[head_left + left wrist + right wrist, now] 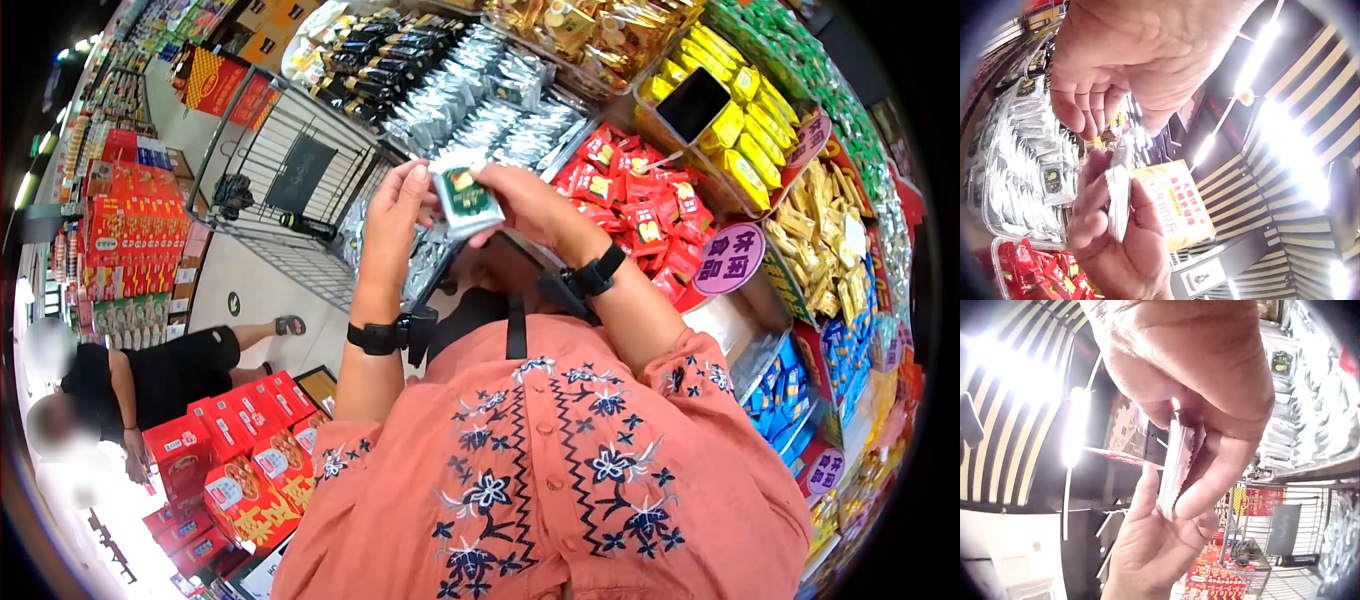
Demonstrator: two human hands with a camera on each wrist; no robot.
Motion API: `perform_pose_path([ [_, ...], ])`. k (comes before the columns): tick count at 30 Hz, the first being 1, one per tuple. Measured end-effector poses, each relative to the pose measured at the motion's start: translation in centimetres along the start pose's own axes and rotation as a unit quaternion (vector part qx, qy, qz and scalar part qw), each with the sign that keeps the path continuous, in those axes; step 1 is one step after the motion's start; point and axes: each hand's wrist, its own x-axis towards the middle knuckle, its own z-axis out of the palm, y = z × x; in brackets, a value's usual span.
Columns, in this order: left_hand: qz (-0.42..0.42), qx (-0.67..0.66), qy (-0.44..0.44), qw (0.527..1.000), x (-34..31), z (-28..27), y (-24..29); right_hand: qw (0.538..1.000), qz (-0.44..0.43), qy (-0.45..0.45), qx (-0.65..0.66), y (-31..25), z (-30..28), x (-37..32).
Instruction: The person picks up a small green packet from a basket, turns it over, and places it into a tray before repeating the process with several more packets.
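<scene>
A small silver snack packet [468, 198] with a dark green label is in front of my chest, over the edge of the snack display. My right hand [535, 205] pinches it from the right side, and in the right wrist view the packet's serrated edge [1184, 465] shows between thumb and fingers. Close to the packet's left side is my left hand [398, 200]. In the left wrist view that left hand [1129, 69] has loosely bent fingers, with a gap between fingertips and thumb. The packet [1120, 200] appears edge-on there, in the right hand.
Bins of silver packets [485, 110], red packets [640, 200] and yellow packets [745, 165] lie ahead and right. A shopping cart [290, 150] holding silver packets stands at front left. A person in black [150, 375] is beside red boxes [240, 440] at left.
</scene>
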Motion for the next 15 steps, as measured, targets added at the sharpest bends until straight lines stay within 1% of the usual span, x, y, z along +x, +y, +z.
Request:
perform_pose_path([
  [1,0.0,-0.009,-0.01,1.0,0.1,0.4,0.6,0.997,-0.002,0.008,-0.07,-0.2,-0.2,-0.2],
  [2,-0.007,0.005,-0.044,0.999,0.8,0.3,0.5,0.99,-0.002,0.016,-0.14,-0.3,-0.3,-0.5],
  [4,-0.025,0.035,-0.109,0.993,2.0,-0.1,-0.2,0.979,-0.014,0.023,-0.203,-0.7,-0.3,-0.9],
  [6,-0.047,0.045,-0.144,0.987,3.2,-0.1,-0.7,0.976,-0.026,0.028,-0.214,-0.4,-1.3,-0.6],
  [9,-0.08,0.043,-0.19,0.978,5.2,0.1,-1.4,0.969,-0.054,0.08,-0.227,-1.6,-2.7,-0.7],
  [10,-0.087,0.036,-0.193,0.977,6.1,0.2,-1.6,0.969,-0.018,0.118,-0.216,-3.0,-2.2,-1.7],
  [12,-0.105,0.023,-0.2,0.974,7.7,0.4,-2.0,0.975,-0.079,0.101,-0.18,-3.2,-4.2,-1.2],
  [13,-0.106,0.007,-0.201,0.974,8.5,0.7,-2.0,0.972,-0.113,0.112,-0.171,-3.1,-4.9,-0.6],
  [14,-0.086,0.011,-0.172,0.981,9.5,1.1,-2.4,0.972,-0.118,0.134,-0.155,-3.0,-5.7,-0.4],
  [15,-0.068,-0.001,-0.171,0.983,10.5,1.6,-2.6,0.969,-0.111,0.149,-0.165,-3.4,-6.0,-0.3],
])
